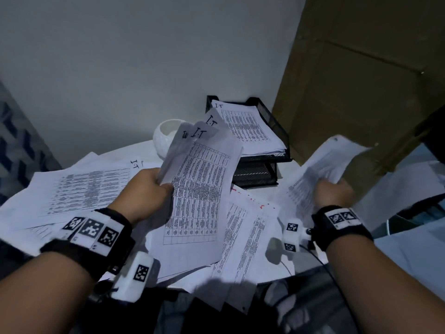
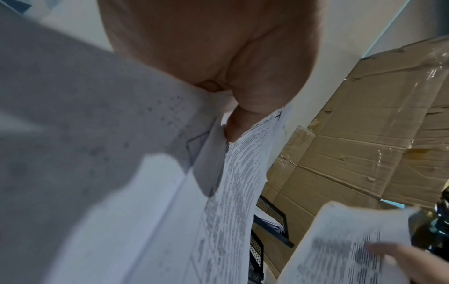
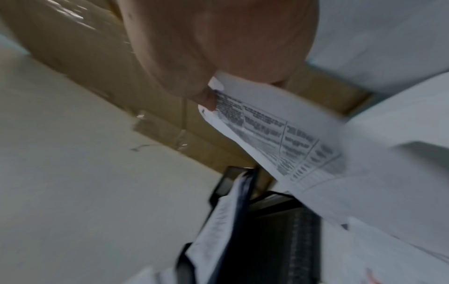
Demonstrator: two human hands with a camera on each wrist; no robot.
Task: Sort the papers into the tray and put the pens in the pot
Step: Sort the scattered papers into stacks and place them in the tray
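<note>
My left hand [image 1: 154,186] grips a fanned bunch of printed papers [image 1: 202,189], some marked "I.T" at the top, held up over the table's middle. In the left wrist view its fingers [image 2: 233,126] pinch the bunch of sheets [image 2: 230,192]. My right hand [image 1: 333,191] holds one blurred printed sheet [image 1: 325,165] raised at the right; its fingers [image 3: 206,98] pinch the sheet's [image 3: 279,138] corner. A black mesh two-tier tray [image 1: 277,121] stands at the back, its top tier holding a stack of papers [image 1: 248,126]. The white pot [image 1: 166,136] sits left of the tray. No pens show.
Loose printed sheets [image 1: 81,191] cover the white table, some hanging over its front edge [image 1: 231,292]. One sheet bears red writing [image 1: 252,198]. A flattened cardboard box [image 1: 361,80] leans against the wall at the back right, close behind the tray.
</note>
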